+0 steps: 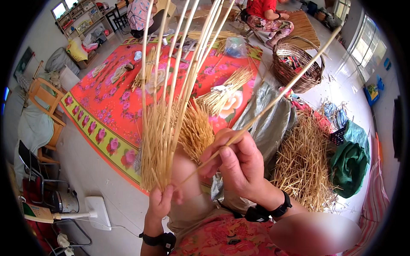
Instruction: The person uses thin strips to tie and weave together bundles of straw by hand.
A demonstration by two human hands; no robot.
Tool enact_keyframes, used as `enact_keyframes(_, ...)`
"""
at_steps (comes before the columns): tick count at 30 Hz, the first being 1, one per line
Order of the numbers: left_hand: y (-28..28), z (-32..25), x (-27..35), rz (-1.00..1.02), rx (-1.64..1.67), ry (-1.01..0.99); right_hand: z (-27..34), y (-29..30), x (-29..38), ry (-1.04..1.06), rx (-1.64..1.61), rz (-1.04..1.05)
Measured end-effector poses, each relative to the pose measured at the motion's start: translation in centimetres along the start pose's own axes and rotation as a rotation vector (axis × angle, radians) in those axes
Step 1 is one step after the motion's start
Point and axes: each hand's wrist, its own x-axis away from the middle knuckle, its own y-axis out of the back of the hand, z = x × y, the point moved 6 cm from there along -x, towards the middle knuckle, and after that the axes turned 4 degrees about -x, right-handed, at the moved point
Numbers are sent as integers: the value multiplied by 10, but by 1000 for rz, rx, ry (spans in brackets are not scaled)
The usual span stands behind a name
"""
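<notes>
My left hand [161, 198] grips the lower ends of several long pale straw stalks [174, 73], which fan upward away from me. In my right hand [240, 160], a single stalk [272, 102] is pinched between thumb and fingers; it slants up to the right, and its thin end reaches down towards my left hand. Behind the held stalks a bundle of finer straw [150, 153] shows in part. Beside it, near my knee, is a dense bundle of cut straw [197, 131]. A tied straw bundle [225, 91] lies farther out on the red floral cloth [112, 105], and another tied bundle [145, 68] lies to its left.
A heap of loose straw [301, 163] lies at my right beside green plastic sheeting [350, 169]. Beyond it stands a wicker basket [298, 67] holding fabric. Two people sit at the far side, one by a straw mat [301, 28]. Chairs [48, 102] stand at the left.
</notes>
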Motion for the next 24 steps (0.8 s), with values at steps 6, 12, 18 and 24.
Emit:
enact_keyframes(6,10,-2,3,-77,-26,-210,-3,5,-17,34,472,-46)
enact_keyframes(12,30,12,3,-277,133,-138,-8,9,-31,197,845,-136)
enact_keyframes(18,30,10,4,-310,138,-130,-14,4,-37,174,980,-91)
enact_keyframes(24,30,14,7,-298,97,-128,-17,1,-41,123,1001,-38)
